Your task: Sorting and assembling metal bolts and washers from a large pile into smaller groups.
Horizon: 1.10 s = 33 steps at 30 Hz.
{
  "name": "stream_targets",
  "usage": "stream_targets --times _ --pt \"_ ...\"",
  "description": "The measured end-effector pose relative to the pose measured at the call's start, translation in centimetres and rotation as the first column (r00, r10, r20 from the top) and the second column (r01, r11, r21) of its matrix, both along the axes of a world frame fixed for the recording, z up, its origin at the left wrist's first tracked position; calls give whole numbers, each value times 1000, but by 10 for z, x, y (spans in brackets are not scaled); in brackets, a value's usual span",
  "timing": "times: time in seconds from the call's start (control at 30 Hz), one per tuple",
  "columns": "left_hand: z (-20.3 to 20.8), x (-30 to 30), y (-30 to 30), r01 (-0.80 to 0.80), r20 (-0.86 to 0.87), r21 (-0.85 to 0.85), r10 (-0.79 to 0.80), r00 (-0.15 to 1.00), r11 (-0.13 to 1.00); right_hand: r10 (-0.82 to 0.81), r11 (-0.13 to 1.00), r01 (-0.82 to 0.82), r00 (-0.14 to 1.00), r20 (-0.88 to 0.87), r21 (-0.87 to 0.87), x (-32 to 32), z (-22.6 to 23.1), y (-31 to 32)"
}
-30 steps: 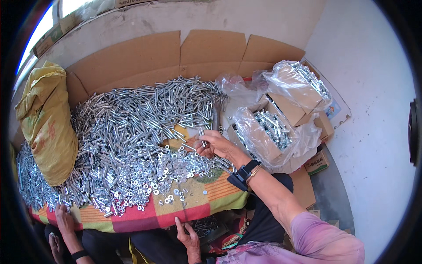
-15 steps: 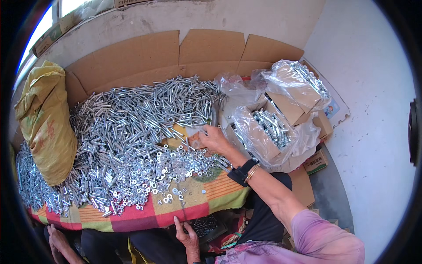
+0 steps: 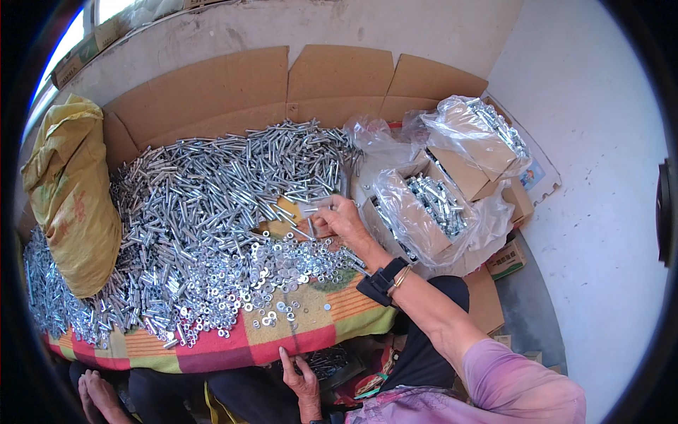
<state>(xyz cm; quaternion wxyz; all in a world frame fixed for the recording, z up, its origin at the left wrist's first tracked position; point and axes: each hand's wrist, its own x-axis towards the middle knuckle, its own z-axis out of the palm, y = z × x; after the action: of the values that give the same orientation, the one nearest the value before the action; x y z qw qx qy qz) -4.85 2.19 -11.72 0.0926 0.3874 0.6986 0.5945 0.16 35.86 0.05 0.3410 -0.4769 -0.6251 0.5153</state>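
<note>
My right hand (image 3: pixel 340 219) reaches over the right part of a heap of silver bolts (image 3: pixel 233 173), fingers curled together. A small silver bolt (image 3: pixel 311 227) shows at the fingertips, partly hidden by them. Below and left of that hand lie many loose washers and nuts (image 3: pixel 265 272) on a checked cloth (image 3: pixel 219 352). My left hand (image 3: pixel 302 387) is at the near edge of the cloth, index finger stretched up against it and thumb apart, with nothing visible in it.
A yellow woven sack (image 3: pixel 74 205) leans on the heap at left. Plastic-lined cardboard boxes (image 3: pixel 462 173) of metal fasteners stand at right. Cardboard (image 3: pixel 339 74) backs the heap against the wall. At lower left shows another bare hand or foot (image 3: pixel 99 397); I cannot tell which.
My right hand has drawn slightly up and its fingers have curled, with a small bolt now showing at the fingertips. My left hand has stayed in place.
</note>
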Motion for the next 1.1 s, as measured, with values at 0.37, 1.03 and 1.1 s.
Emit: stream_targets --times 0.37,1.03,1.1 --pt "4 -1 0 5 -19 6 -5 1000 1000 77 823 -428 735 674 373 -17 -1 -17" --pt "-3 2 3 10 -83 -45 -14 996 999 176 907 -323 873 455 269 -56 -18 41" --pt "-9 -3 -4 -5 -132 -49 -2 991 999 258 871 -440 787 560 217 -65 -6 25"
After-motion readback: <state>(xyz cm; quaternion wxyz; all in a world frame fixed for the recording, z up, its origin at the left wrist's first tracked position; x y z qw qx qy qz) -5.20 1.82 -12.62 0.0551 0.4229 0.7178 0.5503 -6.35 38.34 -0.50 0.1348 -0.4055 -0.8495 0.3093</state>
